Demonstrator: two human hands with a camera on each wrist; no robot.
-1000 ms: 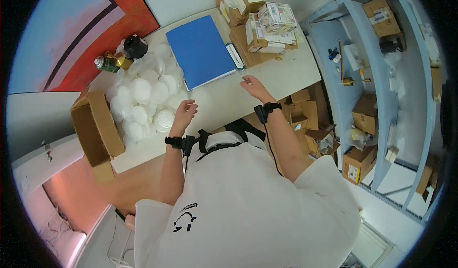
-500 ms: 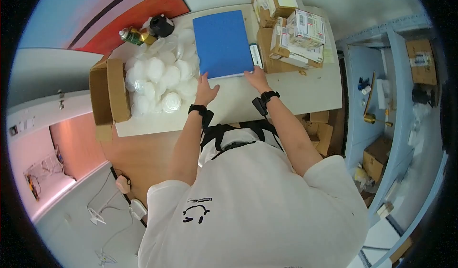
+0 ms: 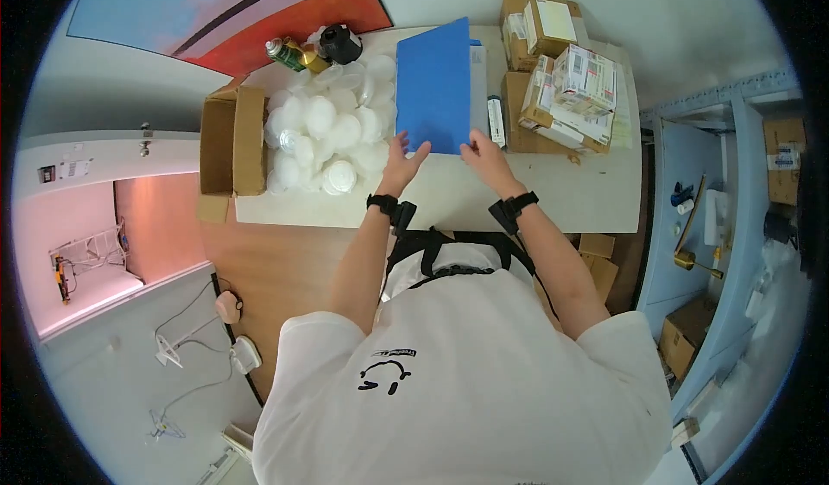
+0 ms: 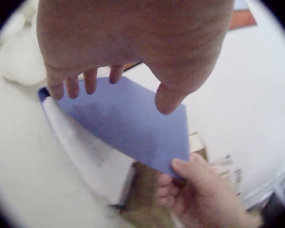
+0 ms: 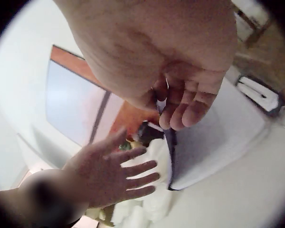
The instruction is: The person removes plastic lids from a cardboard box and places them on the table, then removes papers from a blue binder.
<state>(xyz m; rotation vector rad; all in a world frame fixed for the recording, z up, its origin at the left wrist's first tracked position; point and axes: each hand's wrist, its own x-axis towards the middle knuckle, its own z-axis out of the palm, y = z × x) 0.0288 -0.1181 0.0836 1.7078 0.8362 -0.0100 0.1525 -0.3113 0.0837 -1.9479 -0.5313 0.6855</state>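
A blue folder (image 3: 433, 88) lies on the table, its cover lifted part way from the right side, with grey and white showing beneath. My right hand (image 3: 492, 164) pinches the cover's near right corner between thumb and fingers; in the left wrist view the raised cover (image 4: 128, 118) bends above white pages (image 4: 97, 156), the right hand (image 4: 204, 190) at its corner. At the folder's near left corner is my left hand (image 3: 402, 167), fingers spread and thumb apart. The right wrist view shows the left hand (image 5: 114, 173) with straight fingers, gripping nothing.
White round lids (image 3: 319, 118) are heaped left of the folder, beside an open cardboard box (image 3: 250, 139). Behind them stand a black roll (image 3: 340, 44) and a green bottle (image 3: 283, 53). To the right are a labelled black-and-white item (image 3: 496, 122) and stacked small boxes (image 3: 585, 79).
The folder's cover, flat before, has risen from its right side, now in my right hand's grip. Both hands came forward to the folder's near edge, and the head view shifted.
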